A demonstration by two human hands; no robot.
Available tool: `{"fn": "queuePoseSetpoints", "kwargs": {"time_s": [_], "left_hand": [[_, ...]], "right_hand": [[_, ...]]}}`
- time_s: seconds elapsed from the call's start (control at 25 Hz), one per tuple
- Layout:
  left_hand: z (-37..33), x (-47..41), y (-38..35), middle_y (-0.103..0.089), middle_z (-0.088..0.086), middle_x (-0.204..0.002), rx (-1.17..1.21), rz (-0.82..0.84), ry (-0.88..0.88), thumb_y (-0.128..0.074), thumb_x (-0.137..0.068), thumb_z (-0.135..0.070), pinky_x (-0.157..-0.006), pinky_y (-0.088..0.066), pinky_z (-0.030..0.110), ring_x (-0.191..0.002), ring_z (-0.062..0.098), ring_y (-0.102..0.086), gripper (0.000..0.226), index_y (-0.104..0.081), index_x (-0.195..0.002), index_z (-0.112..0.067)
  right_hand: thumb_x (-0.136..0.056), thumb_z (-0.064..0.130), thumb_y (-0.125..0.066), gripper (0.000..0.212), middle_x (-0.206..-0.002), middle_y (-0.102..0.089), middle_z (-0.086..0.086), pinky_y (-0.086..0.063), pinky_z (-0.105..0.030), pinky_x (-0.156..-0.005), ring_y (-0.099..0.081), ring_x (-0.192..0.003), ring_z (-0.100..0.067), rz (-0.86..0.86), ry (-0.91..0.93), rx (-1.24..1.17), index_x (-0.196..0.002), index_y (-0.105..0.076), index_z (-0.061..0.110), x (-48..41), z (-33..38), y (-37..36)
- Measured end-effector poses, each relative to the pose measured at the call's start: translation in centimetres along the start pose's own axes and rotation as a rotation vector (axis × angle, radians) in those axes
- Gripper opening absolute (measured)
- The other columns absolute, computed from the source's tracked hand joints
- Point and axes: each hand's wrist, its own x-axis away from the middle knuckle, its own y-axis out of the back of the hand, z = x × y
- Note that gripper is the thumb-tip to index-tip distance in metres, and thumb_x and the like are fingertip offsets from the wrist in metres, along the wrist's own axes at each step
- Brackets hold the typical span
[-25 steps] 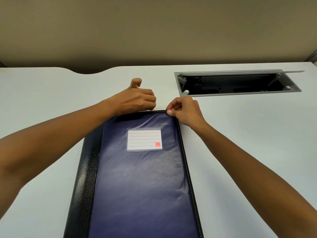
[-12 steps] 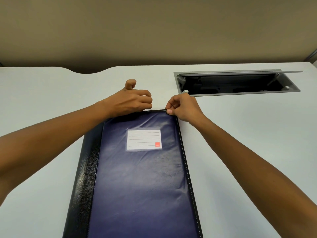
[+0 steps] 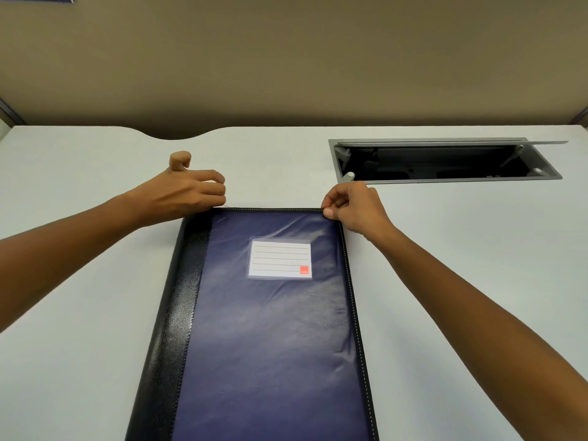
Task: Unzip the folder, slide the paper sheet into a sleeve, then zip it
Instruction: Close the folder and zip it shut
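In the head view the blue folder [image 3: 270,329] lies closed on the counter [image 3: 79,313], with the right hand [image 3: 353,206] pinching its far-right corner and the left hand [image 3: 181,195] curled at its far-left corner, grip unclear.

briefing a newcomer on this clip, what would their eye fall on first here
The dark blue zip folder with its white label card fills the middle of the white table, closed and flat. The right hand pinches its far right corner, while the left hand curls at the far left corner, what it holds hidden. Behind the right hand an open cable hatch is sunk into the table.
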Motion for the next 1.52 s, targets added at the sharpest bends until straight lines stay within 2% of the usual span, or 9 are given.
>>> {"fn": "queuePoseSetpoints", "kwargs": {"time_s": [0.16,0.52,0.72,0.96,1.04,1.16,1.24,1.32,1.52], "left_hand": [[0.3,1.8,0.0,-0.052,0.002,-0.082,-0.050,0.028,0.037,-0.031,-0.081,0.017,-0.071,-0.003,0.036,-0.091,0.017,-0.064,0.035,-0.050,-0.079,-0.012],[0.3,4.7,0.4,-0.050,0.003,-0.075,-0.016,0.018,0.109,-0.028,-0.093,0.001,-0.073,-0.008,0.037,-0.078,0.020,-0.060,0.029,-0.042,-0.074,-0.016],[0.0,6.6,-0.1,-0.054,0.005,-0.074,0.078,0.037,0.212,-0.030,-0.096,-0.011,-0.073,-0.030,0.040,-0.072,0.025,-0.060,0.032,-0.052,-0.075,-0.014],[-2.4,6.9,-1.5,-0.055,0.010,-0.073,0.274,-0.001,0.499,-0.046,-0.092,-0.012,-0.052,-0.039,0.037,-0.059,0.033,-0.053,0.017,-0.055,-0.078,-0.007],[-3.9,7.0,-1.0,-0.060,0.009,-0.082,0.353,-0.010,0.671,-0.061,-0.087,-0.006,-0.054,-0.043,0.037,-0.064,0.032,-0.057,0.003,-0.060,-0.085,-0.008],[-7.6,7.4,0.2,-0.059,0.007,-0.107,0.591,-0.053,1.016,-0.056,-0.091,-0.008,-0.074,-0.049,0.039,-0.091,0.027,-0.061,0.021,-0.061,-0.111,-0.010],[-10.9,7.4,1.9,-0.055,0.009,-0.118,0.766,-0.122,1.177,-0.049,-0.094,-0.007,-0.091,-0.042,0.033,-0.106,0.026,-0.057,0.032,-0.056,-0.125,-0.010],[-14.5,7.5,4.8,-0.053,0.007,-0.125,0.901,-0.166,1.273,-0.046,-0.097,-0.009,-0.096,-0.035,0.023,-0.113,0.021,-0.053,0.036,-0.051,-0.132,-0.013],[-21.7,9.0,11.6,-0.046,-0.001,-0.141,1.040,-0.153,1.399,-0.045,-0.098,-0.018,-0.104,-0.028,0.023,-0.128,0.011,-0.042,0.045,-0.039,-0.143,-0.019]], "right_hand": [[-0.077,-0.003,-0.070,0.013,-0.072,-0.066,-0.003,-0.037,0.004,-0.051,-0.054,-0.059,-0.001,-0.010,0.008,0.002,-0.082,-0.072,0.009,0.0,0.1,-0.2],[-0.077,-0.002,-0.070,0.011,-0.069,-0.065,-0.003,-0.038,0.003,-0.051,-0.055,-0.059,-0.004,-0.049,0.049,0.016,-0.081,-0.072,0.009,0.0,0.7,-1.0],[-0.078,-0.001,-0.070,0.011,-0.070,-0.065,-0.002,-0.037,0.004,-0.050,-0.054,-0.060,-0.001,-0.030,0.046,0.022,-0.082,-0.072,0.009,-0.4,0.8,-1.2],[-0.080,0.009,-0.073,0.006,-0.074,-0.065,0.003,-0.038,0.003,-0.057,-0.054,-0.063,0.001,-0.082,0.062,-0.079,-0.086,-0.072,0.012,1.0,0.3,-1.3],[-0.083,0.016,-0.072,0.007,-0.077,-0.066,0.002,-0.039,0.002,-0.059,-0.055,-0.065,0.000,-0.158,0.077,-0.118,-0.089,-0.072,0.014,2.3,-0.3,-1.4],[-0.086,0.019,-0.068,0.012,-0.081,-0.067,0.002,-0.045,-0.004,-0.061,-0.059,-0.069,-0.002,-0.229,0.034,-0.211,-0.098,-0.069,0.017,5.4,-1.3,-1.7],[-0.086,0.020,-0.068,0.017,-0.079,-0.064,0.004,-0.045,-0.004,-0.061,-0.059,-0.070,-0.002,-0.247,-0.018,-0.252,-0.103,-0.067,0.017,8.0,-1.8,-2.1],[-0.086,0.019,-0.068,0.019,-0.079,-0.063,0.006,-0.041,0.001,-0.061,-0.058,-0.073,-0.001,-0.235,-0.058,-0.267,-0.105,-0.065,0.018,11.0,-1.9,-2.4],[-0.087,0.020,-0.068,0.026,-0.085,-0.064,0.005,-0.041,0.002,-0.062,-0.059,-0.078,0.000,-0.198,-0.123,-0.312,-0.112,-0.061,0.023,18.7,-2.2,-3.3]]}}
